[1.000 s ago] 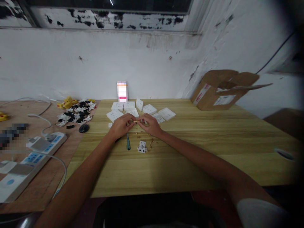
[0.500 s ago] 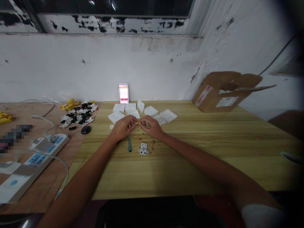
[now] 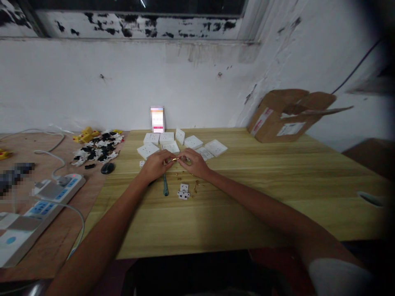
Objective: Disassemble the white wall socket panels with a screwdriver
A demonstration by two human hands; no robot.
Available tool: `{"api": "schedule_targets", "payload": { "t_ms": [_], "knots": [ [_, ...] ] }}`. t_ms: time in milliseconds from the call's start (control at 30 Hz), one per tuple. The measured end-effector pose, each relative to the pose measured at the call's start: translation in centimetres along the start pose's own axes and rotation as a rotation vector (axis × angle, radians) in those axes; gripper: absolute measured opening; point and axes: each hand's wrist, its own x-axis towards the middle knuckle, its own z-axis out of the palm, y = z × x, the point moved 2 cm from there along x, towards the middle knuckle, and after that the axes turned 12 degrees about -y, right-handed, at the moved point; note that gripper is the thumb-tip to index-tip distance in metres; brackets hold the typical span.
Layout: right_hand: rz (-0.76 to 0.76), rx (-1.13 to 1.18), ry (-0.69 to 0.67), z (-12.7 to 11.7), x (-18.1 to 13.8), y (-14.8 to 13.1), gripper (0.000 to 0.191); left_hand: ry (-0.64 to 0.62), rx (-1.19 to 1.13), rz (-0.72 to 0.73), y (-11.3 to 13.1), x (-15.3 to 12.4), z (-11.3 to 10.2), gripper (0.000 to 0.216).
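My left hand (image 3: 156,165) and my right hand (image 3: 195,163) meet above the wooden table, fingertips pinched on a small brass-coloured metal piece (image 3: 175,159). Its exact shape is too small to make out. Below my left hand lies a screwdriver (image 3: 166,188) with a green handle, its upper end partly hidden by the hand. A white socket insert (image 3: 184,192) rests nearer to me. Small brass parts (image 3: 196,187) are scattered to its right and above it. Behind my hands lie several white socket plates (image 3: 193,142), one of them tilted up.
A lit phone (image 3: 157,119) leans against the wall. At the right back stands an open cardboard box (image 3: 279,117). On the left are a black mouse (image 3: 108,168), a heap of black and white parts (image 3: 97,150), yellow pieces (image 3: 86,134) and a white power strip (image 3: 58,201) with cables.
The whole view has shifted slightly, so everything sits a little further left and up. Both hands still pinch the brass piece, which now looks slightly tilted between the fingertips.
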Motion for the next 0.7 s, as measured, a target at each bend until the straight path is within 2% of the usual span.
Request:
{"api": "schedule_targets", "payload": {
  "t_ms": [267,700],
  "knots": [
    [0.058,-0.005,-0.006,0.0,0.0,0.3,0.013,0.054,-0.075,-0.066,-0.6,0.1,-0.1,0.017],
    [0.096,0.018,0.018,0.0,0.1,1.2,0.012,0.033,-0.165,-0.109,0.2,0.2,-0.2,0.027]
  ]
}}
